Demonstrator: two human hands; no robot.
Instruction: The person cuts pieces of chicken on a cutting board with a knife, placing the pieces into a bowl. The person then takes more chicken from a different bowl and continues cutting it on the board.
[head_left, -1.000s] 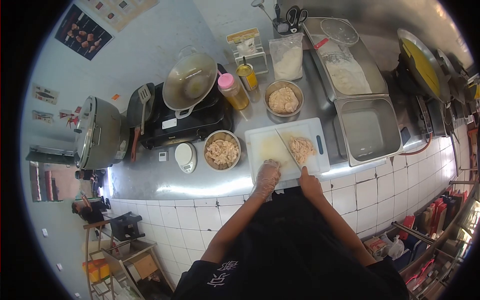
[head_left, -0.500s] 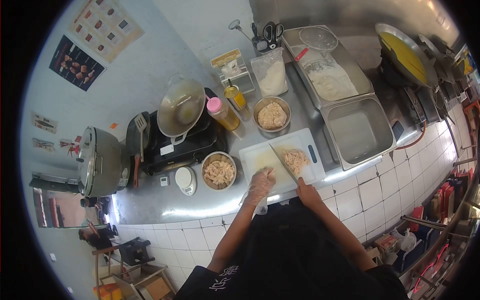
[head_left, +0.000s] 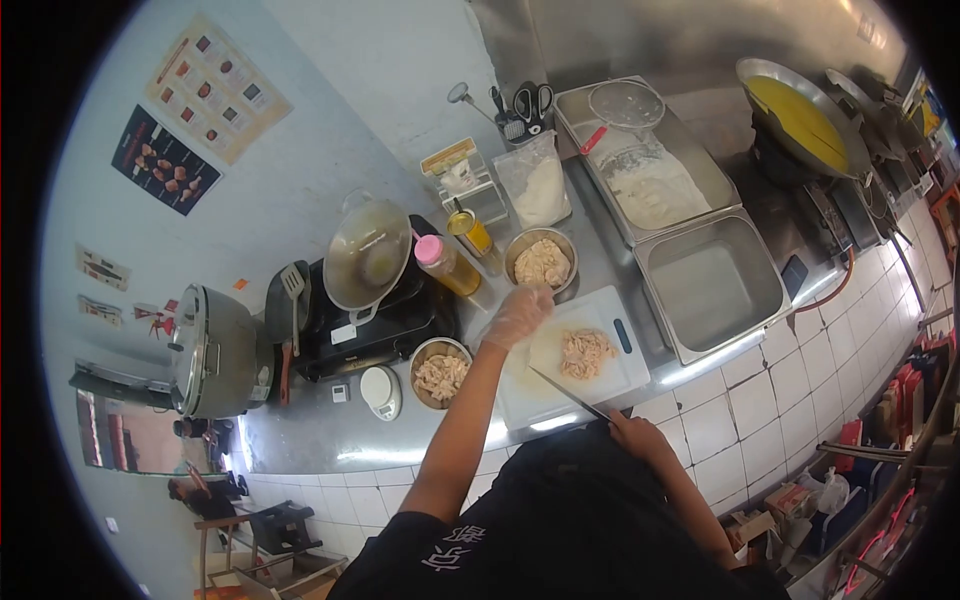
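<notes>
My left hand (head_left: 520, 312), in a clear plastic glove, is at the near edge of a steel bowl (head_left: 514, 250) of pale raw meat (head_left: 541, 263). Its fingertips are not clear enough to show a grip. My right hand (head_left: 643, 440) is wrapped round the handle of a knife (head_left: 568, 393). The blade slants over the near part of a white cutting board (head_left: 628, 375). Chopped pale meat (head_left: 586, 353) lies in a pile on the board, apart from the blade. Left of the board, a second steel bowl (head_left: 414, 388) holds cut meat (head_left: 441, 376).
Two steel trays stand at the right, one with white powder (head_left: 655, 190), the other (head_left: 715, 290) nearer me. Behind the bowls are a pink-capped bottle (head_left: 447, 265) and a bag of powder (head_left: 538, 185). A wok of yellow oil (head_left: 795, 115) sits far right; a scale (head_left: 381, 391) lies left.
My left hand has moved from the board up to the bowl of meat behind it. My right hand has drawn the knife back toward me, away from the chopped pile.
</notes>
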